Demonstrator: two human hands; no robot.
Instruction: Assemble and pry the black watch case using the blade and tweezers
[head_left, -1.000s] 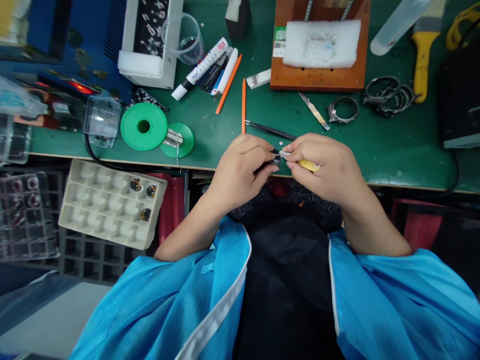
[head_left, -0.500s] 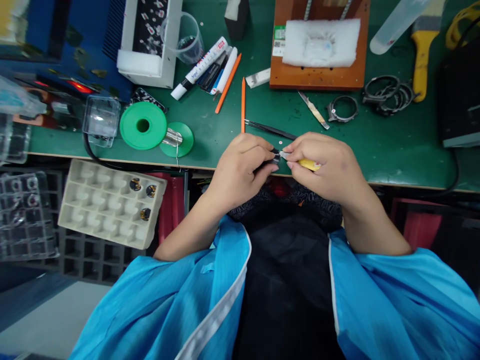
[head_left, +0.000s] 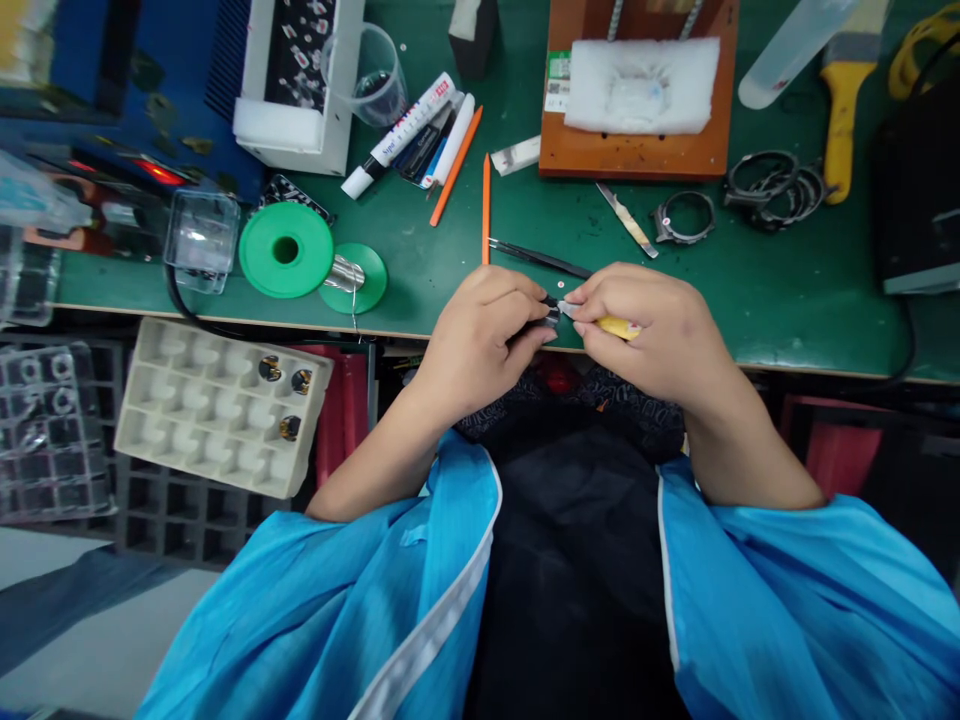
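At the front edge of the green bench, my left hand (head_left: 484, 340) is closed, its thumb and fingers pinching a small dark part (head_left: 552, 314). The fingers cover most of that part, so its exact kind is hidden. My right hand (head_left: 652, 325) grips a small knife (head_left: 619, 328) with a yellow handle. Its pale metal tip meets the dark part between the two hands. Just beyond my fingers lie black tweezers (head_left: 540, 259) and an orange stick (head_left: 486, 210). A tiny white dot-like piece (head_left: 561, 285) sits on the bench close by.
To the left stand a green solder spool (head_left: 286, 250) and a clear box (head_left: 201, 240). Below the bench edge is a cream compartment tray (head_left: 225, 410) with several small round parts. Rightward lie another knife (head_left: 628, 220), ring-shaped watch cases (head_left: 685, 217) and a yellow-handled brush (head_left: 841, 130).
Both hands stay in nearly the same place, with the knife tip still at the dark part. At the lower left, a dark blue cloth-like shape has shifted across the pale floor.
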